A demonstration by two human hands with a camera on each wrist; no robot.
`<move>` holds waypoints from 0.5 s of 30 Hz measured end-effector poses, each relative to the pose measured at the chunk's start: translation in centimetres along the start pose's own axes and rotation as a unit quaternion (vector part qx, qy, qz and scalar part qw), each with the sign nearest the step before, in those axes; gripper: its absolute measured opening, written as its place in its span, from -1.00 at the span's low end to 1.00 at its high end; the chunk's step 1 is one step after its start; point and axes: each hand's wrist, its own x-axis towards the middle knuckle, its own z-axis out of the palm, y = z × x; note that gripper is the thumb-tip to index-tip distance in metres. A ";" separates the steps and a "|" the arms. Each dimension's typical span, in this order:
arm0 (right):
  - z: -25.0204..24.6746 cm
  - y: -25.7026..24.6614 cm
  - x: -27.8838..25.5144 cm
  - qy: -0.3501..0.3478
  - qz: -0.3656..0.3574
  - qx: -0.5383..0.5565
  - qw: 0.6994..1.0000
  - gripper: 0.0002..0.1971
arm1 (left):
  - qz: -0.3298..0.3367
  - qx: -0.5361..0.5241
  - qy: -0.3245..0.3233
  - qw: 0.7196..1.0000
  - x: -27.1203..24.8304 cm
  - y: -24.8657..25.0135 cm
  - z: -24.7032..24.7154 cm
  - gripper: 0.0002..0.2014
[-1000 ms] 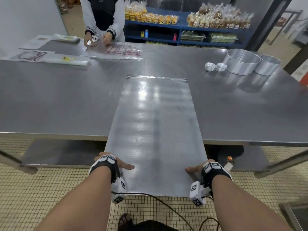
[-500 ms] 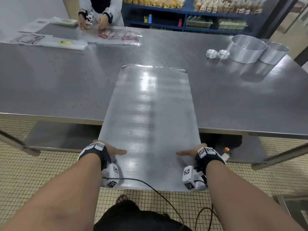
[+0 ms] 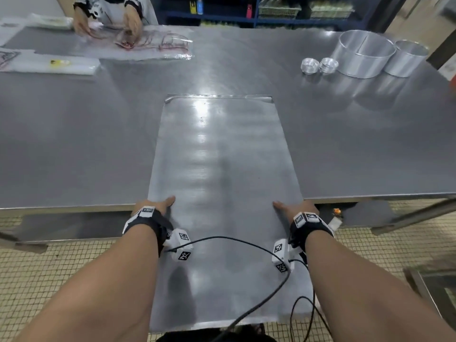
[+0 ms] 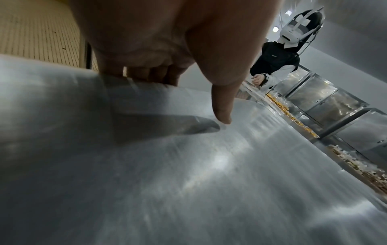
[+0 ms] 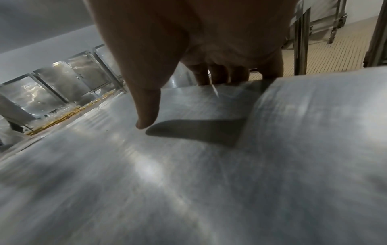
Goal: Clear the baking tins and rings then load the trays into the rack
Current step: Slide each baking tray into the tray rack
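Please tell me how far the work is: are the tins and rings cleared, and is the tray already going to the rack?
Done: the tray is bare; two rings and small tins stand aside on the table.
In hand: left hand and right hand grip its sides; it overhangs the table edge.
Left: loading it; no rack clearly identifiable.

The tray [image 3: 222,169] (gripped by both hands) has slid farther off the table [image 3: 74,144].
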 end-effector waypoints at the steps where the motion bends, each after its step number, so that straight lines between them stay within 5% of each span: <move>1: -0.1 -0.5 -0.1 0.000 0.009 0.001 1.000 0.28 | -0.005 -0.006 -0.002 1.000 0.2 -0.2 0.0 -0.19; 5: -1.8 -2.9 -3.6 0.005 0.036 0.038 0.999 0.23 | -0.019 -0.020 -0.016 0.999 0.8 -0.8 0.0 -0.22; 7: -2.1 -3.1 -4.0 -0.008 0.044 0.053 0.998 0.25 | -0.022 0.038 -0.061 0.997 0.7 -0.5 -0.2 -0.36; 12: -2.3 -2.8 -5.0 -0.002 0.059 0.097 0.994 0.17 | -0.036 0.063 -0.058 0.996 0.6 -0.1 -0.6 -0.57; 15: -2.6 -2.5 -5.8 0.021 0.080 0.141 0.987 0.01 | -0.046 -0.006 -0.049 0.998 0.3 0.3 -0.9 -0.18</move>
